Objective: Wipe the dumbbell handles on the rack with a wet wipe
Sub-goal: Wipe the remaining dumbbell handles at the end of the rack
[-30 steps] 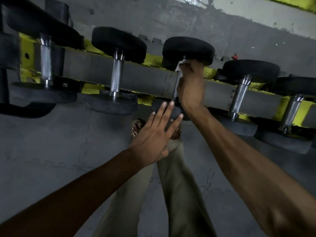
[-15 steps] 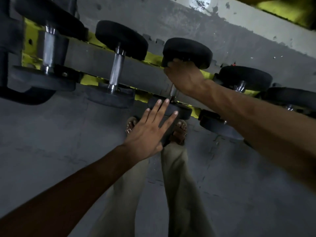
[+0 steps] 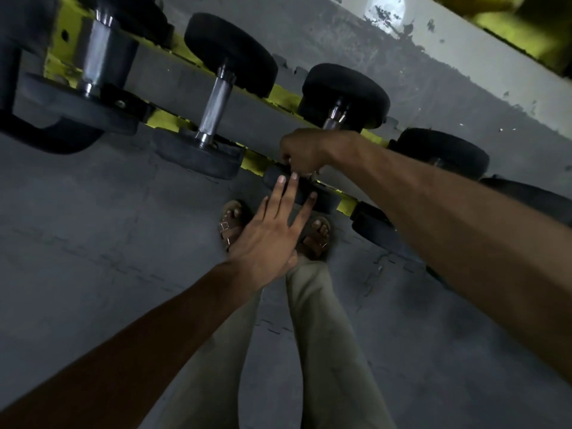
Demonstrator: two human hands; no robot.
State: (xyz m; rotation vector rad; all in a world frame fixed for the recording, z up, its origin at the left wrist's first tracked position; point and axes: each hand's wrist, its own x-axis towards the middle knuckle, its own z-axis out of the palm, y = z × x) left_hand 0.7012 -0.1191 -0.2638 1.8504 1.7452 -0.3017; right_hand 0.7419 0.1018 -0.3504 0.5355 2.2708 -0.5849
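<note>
Right hand (image 3: 305, 154) slid down, gripping dumbbell handle (image 3: 333, 117) running front-to-back, left hand (image 3: 272, 230) spread on near head (image 3: 328, 203)

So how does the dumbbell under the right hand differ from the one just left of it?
Handle: the left neighbour shows its whole knurled metal handle; the gripped dumbbell shows only a stub above the right hand, which grips the rest.
Contact: the left hand rests straight fingers on the gripped dumbbell's near head; the left neighbour is untouched.
Shared: black round heads, both lying across the yellow rack.
</note>
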